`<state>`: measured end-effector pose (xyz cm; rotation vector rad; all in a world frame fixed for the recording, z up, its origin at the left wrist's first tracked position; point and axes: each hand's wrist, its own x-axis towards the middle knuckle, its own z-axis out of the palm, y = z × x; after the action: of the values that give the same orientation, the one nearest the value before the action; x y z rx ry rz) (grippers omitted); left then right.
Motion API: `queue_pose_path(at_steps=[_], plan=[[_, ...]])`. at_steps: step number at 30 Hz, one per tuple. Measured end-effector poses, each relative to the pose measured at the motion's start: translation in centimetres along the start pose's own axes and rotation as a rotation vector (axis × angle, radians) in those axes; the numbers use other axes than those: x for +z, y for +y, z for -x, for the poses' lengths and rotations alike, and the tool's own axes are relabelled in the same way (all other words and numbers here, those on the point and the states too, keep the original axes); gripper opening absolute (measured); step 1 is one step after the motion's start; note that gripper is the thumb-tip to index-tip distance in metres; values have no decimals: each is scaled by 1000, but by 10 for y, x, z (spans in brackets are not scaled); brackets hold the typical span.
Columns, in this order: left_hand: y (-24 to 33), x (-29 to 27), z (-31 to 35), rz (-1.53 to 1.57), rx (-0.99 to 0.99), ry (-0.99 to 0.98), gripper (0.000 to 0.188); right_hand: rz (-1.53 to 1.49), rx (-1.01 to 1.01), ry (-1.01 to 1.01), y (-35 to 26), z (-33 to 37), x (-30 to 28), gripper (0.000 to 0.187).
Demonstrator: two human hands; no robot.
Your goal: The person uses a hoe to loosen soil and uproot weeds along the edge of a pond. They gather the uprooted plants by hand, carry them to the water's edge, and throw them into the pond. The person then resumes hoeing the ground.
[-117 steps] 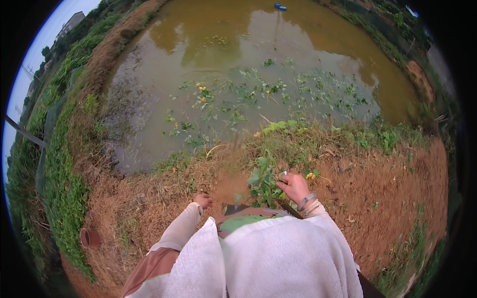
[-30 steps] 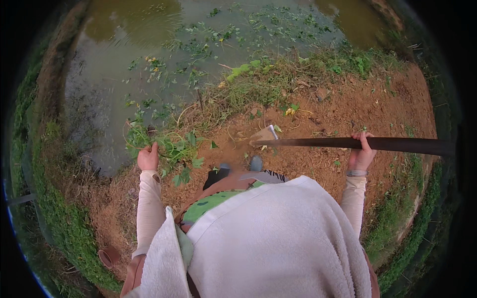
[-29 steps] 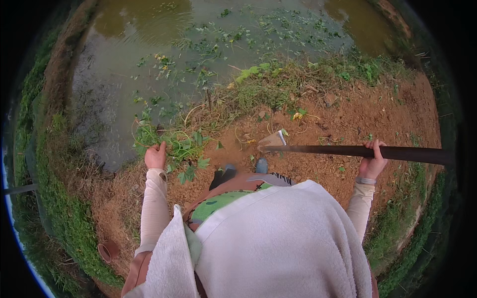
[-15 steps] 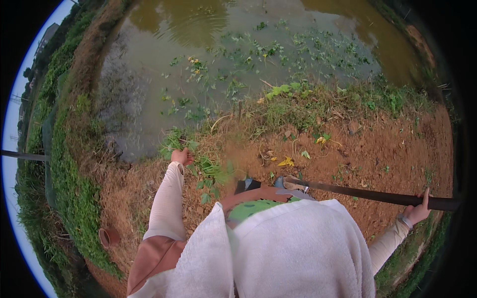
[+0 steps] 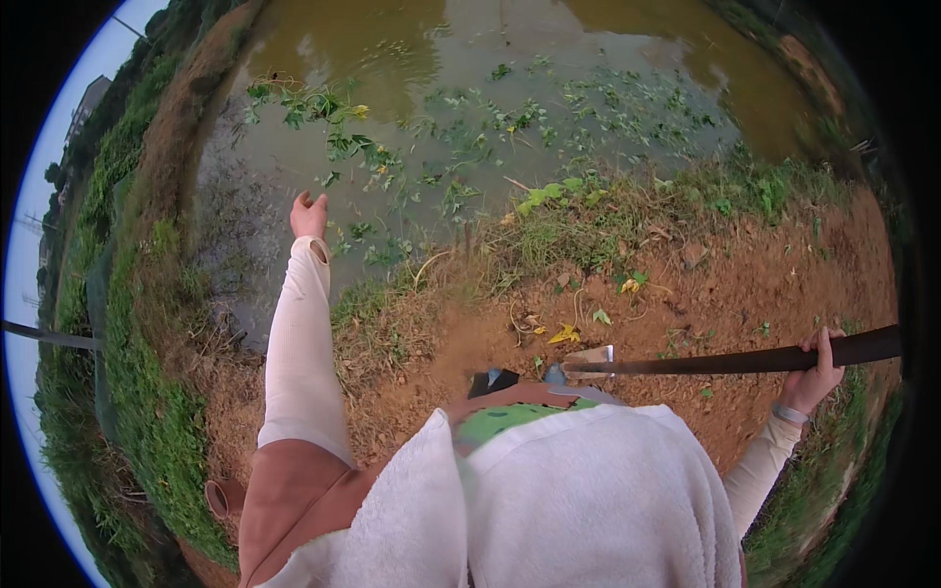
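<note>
My left arm stretches out over the pond edge. My left hand (image 5: 309, 215) has its fingers apart and holds nothing. Beyond it, a loose bunch of green leafy vines (image 5: 338, 122) with some yellow leaves hangs over or lies on the pond water (image 5: 323, 59); I cannot tell which. At the right, my right hand (image 5: 814, 375) is wrapped round the dark handle of a long-handled hoe (image 5: 706, 364). Its pale flat blade (image 5: 591, 360) lies by my shoe (image 5: 555, 373), low over the reddish soil.
Many cut leaves (image 5: 588, 108) float in the pond. Grass and dry stalks (image 5: 578, 230) line the bank. Yellow leaves (image 5: 566, 334) lie on the bare soil (image 5: 676, 304). A brown pot-like container (image 5: 224, 497) stands at lower left, beside a green bank (image 5: 157, 421).
My left hand has swung forward and let go of the leafy vines, which are now out over the pond. My right hand and the hoe handle have risen slightly in view.
</note>
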<state>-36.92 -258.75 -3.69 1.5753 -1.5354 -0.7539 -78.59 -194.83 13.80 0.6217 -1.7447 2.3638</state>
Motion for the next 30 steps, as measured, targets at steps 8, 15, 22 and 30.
queue_pose_path(at_steps=[8, 15, 22, 30], plan=[[-65, 72, 269, -292, 365, -1220, 43, 77, 144, 33, 53, 27, 11, 15], [-34, 36, 283, -299, 123, -1121, 38, 38, 245, -78, 76, 47, 27, 17], [40, 9, 267, -124, 164, -1027, 47, 51, 363, -367, 55, 18, 62, 16], [268, -50, 265, -70, 1334, -276, 83, 105, 499, -854, 33, 4, 139, 14]])
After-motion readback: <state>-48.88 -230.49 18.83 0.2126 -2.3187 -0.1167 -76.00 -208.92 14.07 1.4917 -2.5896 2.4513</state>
